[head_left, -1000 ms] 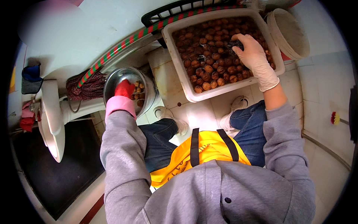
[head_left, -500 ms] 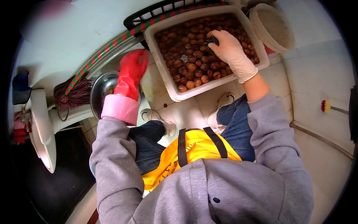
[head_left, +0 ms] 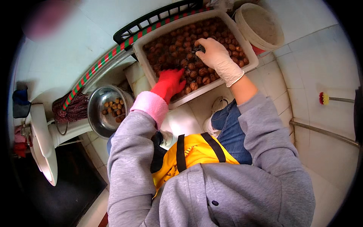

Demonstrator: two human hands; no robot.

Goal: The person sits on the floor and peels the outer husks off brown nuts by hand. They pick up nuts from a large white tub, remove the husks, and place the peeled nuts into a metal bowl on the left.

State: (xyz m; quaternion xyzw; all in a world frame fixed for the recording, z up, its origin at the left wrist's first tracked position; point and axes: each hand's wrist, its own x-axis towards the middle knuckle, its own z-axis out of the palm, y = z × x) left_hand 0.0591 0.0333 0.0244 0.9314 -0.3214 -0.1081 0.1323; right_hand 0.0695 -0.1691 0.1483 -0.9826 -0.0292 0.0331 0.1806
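A white rectangular tub point(head_left: 140, 53) holds dark water and many brown walnuts point(head_left: 194, 86). My left hand point(head_left: 169, 84), in a red rubber glove with a pink cuff, reaches over the tub's near left side into the walnuts. Its fingers are apart, their tips partly hidden in the water; I see nothing held in them. Above the middle of the tub, my right hand point(head_left: 217, 56), in a thin whitish glove, is closed on a dark wiry scouring pad point(head_left: 198, 48). Left of the tub, a steel bowl point(head_left: 99, 122) contains several lighter brown walnuts point(head_left: 115, 107).
A whitish bucket point(head_left: 261, 26) stands against the tub's right corner. Behind the tub are a black plastic rack point(head_left: 151, 20) and a red-and-green striped pole point(head_left: 106, 58). A dark red mop head point(head_left: 72, 104) and a white basin point(head_left: 43, 140) are at the left.
My left hand has moved right, from above the steel bowl into the tub, uncovering the walnuts in the bowl. My right hand still holds the scouring pad over the tub. The view has shifted slightly.
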